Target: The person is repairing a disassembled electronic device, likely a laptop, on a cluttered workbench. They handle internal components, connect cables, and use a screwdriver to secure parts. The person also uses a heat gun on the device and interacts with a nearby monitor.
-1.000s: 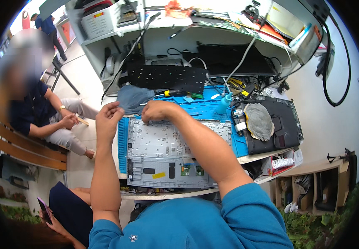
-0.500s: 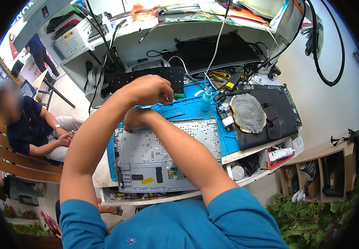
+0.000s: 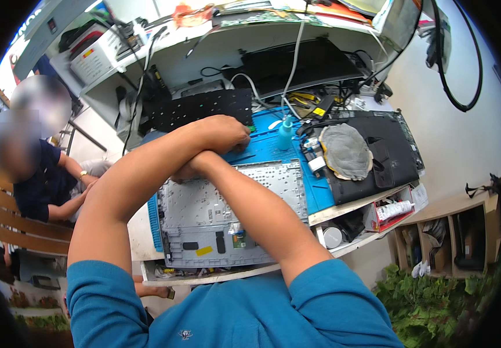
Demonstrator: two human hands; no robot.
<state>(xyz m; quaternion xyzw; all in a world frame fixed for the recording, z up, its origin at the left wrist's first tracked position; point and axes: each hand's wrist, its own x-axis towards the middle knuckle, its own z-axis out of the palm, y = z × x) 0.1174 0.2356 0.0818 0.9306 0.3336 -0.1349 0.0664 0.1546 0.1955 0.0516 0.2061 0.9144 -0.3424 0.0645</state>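
Note:
My forearms cross, the left one over the right. My left hand (image 3: 227,134) is over the blue work mat (image 3: 265,145), just beyond the laptop casing. Its fingers curl downward and look closed; what they hold, if anything, is hidden. Beneath my left forearm, my right hand (image 3: 188,169) rests at the far left edge of the silver-grey laptop casing (image 3: 192,214), its fingers covered from sight. That casing lies flat, its inner side up, with many small holes and a yellow sticker. A black perforated sheet (image 3: 175,110) stands behind my left hand. A small green piece shows beside my fingers.
A teal dropper bottle (image 3: 285,134) stands on the mat. To its right, a grey round pad (image 3: 346,152) lies on a black laptop part (image 3: 387,165). An open drawer (image 3: 331,236) sticks out below. A person (image 3: 47,180) sits on a bench at left.
My left hand has moved slightly right and down toward the mat, its forearm now covering more of my right hand. The right hand stays near the same corner of the casing.

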